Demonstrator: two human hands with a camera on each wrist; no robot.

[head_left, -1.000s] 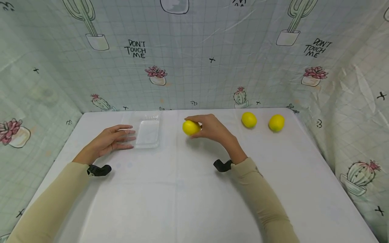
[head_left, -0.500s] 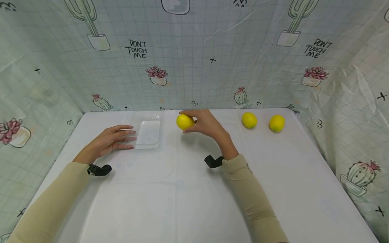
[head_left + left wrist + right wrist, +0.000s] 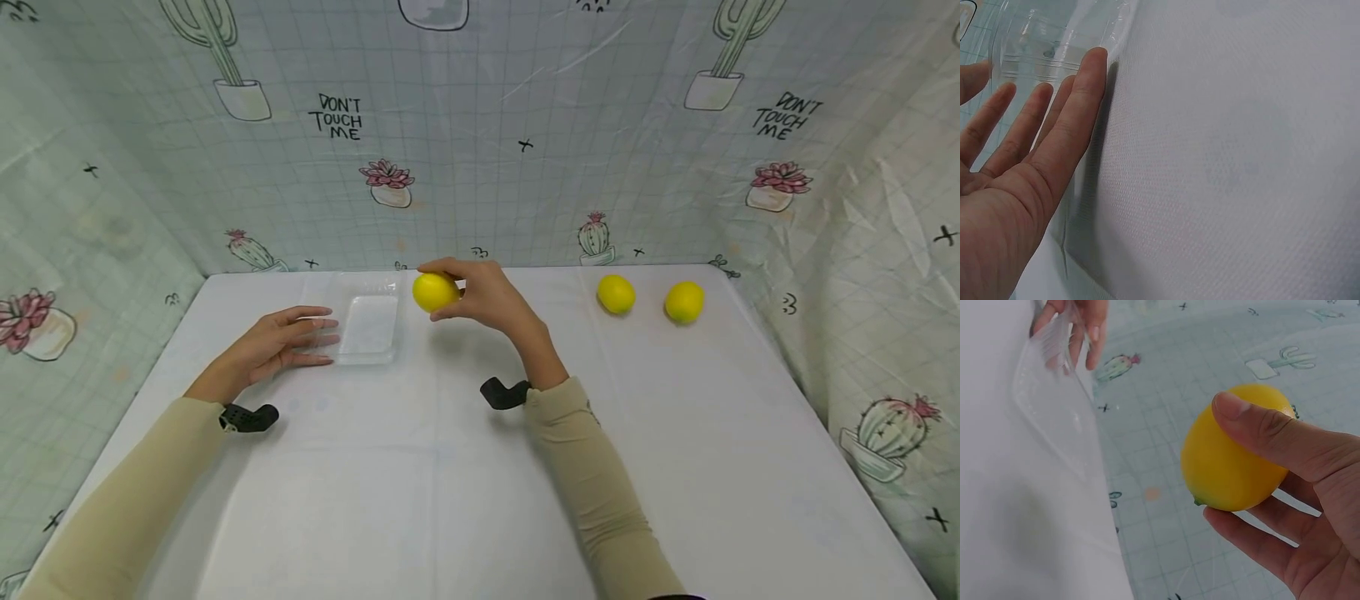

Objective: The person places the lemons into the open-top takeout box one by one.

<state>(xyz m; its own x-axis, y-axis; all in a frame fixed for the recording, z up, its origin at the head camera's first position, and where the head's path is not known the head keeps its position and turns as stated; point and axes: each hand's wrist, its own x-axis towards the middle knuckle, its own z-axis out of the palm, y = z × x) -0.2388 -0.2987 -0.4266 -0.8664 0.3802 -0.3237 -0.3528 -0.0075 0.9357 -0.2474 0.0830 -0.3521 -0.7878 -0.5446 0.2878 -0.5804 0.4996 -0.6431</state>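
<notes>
The right hand (image 3: 491, 296) held a lemon (image 3: 434, 292) in its grip, thumb and fingers curled round it, above the surface (image 3: 465, 467) just beside the clear plastic tray (image 3: 367, 329). The left hand (image 3: 277, 343) lay flat, fingertips touching the tray's edge.

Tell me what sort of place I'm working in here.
Most likely a staged tabletop booth for recording, not a kitchen: a white cloth-covered table, a cactus-print plastic backdrop hung on three sides, and sparse props, a clear plastic tray and yellow lemons.

Two lemons (image 3: 616, 294) (image 3: 684, 302) on white table (image 3: 465, 483), cactus-print backdrop (image 3: 480, 150)
</notes>
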